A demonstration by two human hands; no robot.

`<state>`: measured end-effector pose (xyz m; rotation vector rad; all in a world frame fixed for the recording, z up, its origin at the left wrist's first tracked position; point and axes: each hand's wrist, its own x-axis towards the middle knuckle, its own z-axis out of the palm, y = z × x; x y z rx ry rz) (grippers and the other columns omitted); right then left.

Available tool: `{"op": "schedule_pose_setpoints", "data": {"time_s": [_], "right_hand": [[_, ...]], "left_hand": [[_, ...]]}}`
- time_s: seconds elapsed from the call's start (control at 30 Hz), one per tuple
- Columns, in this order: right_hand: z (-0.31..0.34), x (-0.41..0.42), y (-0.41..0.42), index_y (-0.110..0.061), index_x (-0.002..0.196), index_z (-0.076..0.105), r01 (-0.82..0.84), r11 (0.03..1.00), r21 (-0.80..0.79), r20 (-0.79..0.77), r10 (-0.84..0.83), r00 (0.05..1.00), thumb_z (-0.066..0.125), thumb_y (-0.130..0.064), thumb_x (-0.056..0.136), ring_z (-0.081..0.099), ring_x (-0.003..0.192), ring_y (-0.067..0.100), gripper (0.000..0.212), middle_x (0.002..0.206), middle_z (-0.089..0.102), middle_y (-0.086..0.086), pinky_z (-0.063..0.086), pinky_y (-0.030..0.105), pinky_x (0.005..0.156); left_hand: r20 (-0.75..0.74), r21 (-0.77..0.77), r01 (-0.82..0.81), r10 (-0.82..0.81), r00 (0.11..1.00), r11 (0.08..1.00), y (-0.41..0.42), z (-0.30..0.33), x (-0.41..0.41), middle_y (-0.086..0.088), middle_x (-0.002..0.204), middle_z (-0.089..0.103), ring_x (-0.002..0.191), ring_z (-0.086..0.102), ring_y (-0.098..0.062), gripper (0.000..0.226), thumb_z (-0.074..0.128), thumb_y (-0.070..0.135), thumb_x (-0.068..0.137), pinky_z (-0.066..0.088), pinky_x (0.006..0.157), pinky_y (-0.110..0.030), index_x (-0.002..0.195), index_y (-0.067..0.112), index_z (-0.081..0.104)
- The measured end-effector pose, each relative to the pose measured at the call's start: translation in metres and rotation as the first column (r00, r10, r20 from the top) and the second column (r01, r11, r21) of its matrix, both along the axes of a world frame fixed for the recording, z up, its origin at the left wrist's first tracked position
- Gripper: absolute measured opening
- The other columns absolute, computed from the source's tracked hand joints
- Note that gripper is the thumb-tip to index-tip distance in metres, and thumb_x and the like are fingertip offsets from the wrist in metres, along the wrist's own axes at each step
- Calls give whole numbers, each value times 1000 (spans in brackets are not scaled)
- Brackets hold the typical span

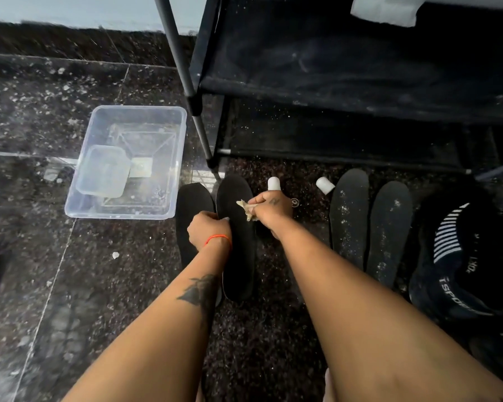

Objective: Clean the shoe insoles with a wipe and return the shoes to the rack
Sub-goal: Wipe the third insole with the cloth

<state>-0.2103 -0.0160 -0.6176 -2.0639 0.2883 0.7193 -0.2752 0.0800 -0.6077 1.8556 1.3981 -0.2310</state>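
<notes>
The right hand (269, 208) pinches a crumpled, yellowed wipe (246, 209) between thumb and curled fingers, pressing it onto the upper half of a black insole (238, 256) that lies lengthwise on the dark speckled floor (99, 285); the left hand (208, 232) has its fingers curled over that insole's left edge, holding it in place (a thin orange band (218, 237) circles the wrist); a second black insole (192, 216) lies just beside it on the left, partly under the left forearm. To the right, well apart, two more insoles (369, 224) lie side by side, both flecked with pale dust; right of them sits a black shoe (462, 262) with white stripes. Two small white caps (299, 184) rest on the floor at the far ends of the insoles. The black shoe rack (346, 82) stands at the far right, its fabric shelf dusty; a clear plastic tub (128, 163) sits far left, holding a smaller clear container (103, 175).
</notes>
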Motion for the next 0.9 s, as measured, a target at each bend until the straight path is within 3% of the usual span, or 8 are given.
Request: {"op": "schedule_pose_setpoints", "data": {"time_s": [0.13, 0.2, 0.33, 0.47, 0.7, 0.9], "right_hand": [[25, -1, -7, -9, 89, 73, -11, 998, 58, 55, 7, 998, 73, -14, 77, 64, 91, 18, 13, 98, 64, -2, 53, 27, 83], [36, -2, -22, -12, 86, 73, 58, 994, 95, 81, -65, 995, 73, -13, 76, 65, 88, 19, 10, 97, 69, 3, 54, 31, 82], [34, -3, -77, -20, 95, 71, 342, 939, 32, 101, -343, 934, 70, -14, 77, 66, 91, 19, 19, 100, 71, 3, 55, 35, 85], [34, -4, -140, -19, 98, 72, 506, 859, -79, 127, -495, 860, 68, -16, 80, 66, 90, 24, 18, 98, 71, 6, 55, 36, 82], [9, -4, -174, -16, 94, 72, 436, 872, -223, 48, -437, 898, 68, -22, 83, 65, 98, 26, 14, 101, 71, 9, 53, 41, 86], [-1, -6, -167, -17, 99, 73, 296, 888, -351, 67, -291, 954, 62, -32, 87, 61, 103, 28, 22, 104, 70, 8, 50, 30, 85]], "left_hand": [[-43, 154, 150, -145, 989, 977, -9, 18, -1, -15, 122, 58, 114, 54, -34, 32, 63, 27, 87, 43, 90, -36, 116, 13, 64], [-23, 185, 217, -216, 976, 959, -24, 28, 3, -16, 122, 57, 116, 52, -35, 30, 58, 24, 90, 42, 91, -38, 117, 13, 63], [81, 99, 327, -335, 939, 940, -88, 45, 18, -17, 121, 59, 116, 53, -35, 30, 52, 15, 91, 42, 92, -36, 117, 15, 64], [165, -68, 479, -464, 870, 875, -151, 43, 23, -16, 121, 63, 115, 55, -32, 34, 48, 9, 90, 42, 92, -30, 118, 17, 64], [110, -144, 540, -529, 841, 829, -178, 13, 29, -18, 123, 61, 116, 55, -33, 34, 46, 8, 91, 41, 95, -32, 122, 10, 61], [86, -184, 485, -477, 875, 855, -183, 5, 42, -18, 126, 60, 120, 53, -34, 33, 50, 13, 92, 42, 94, -30, 123, 11, 63]]}}
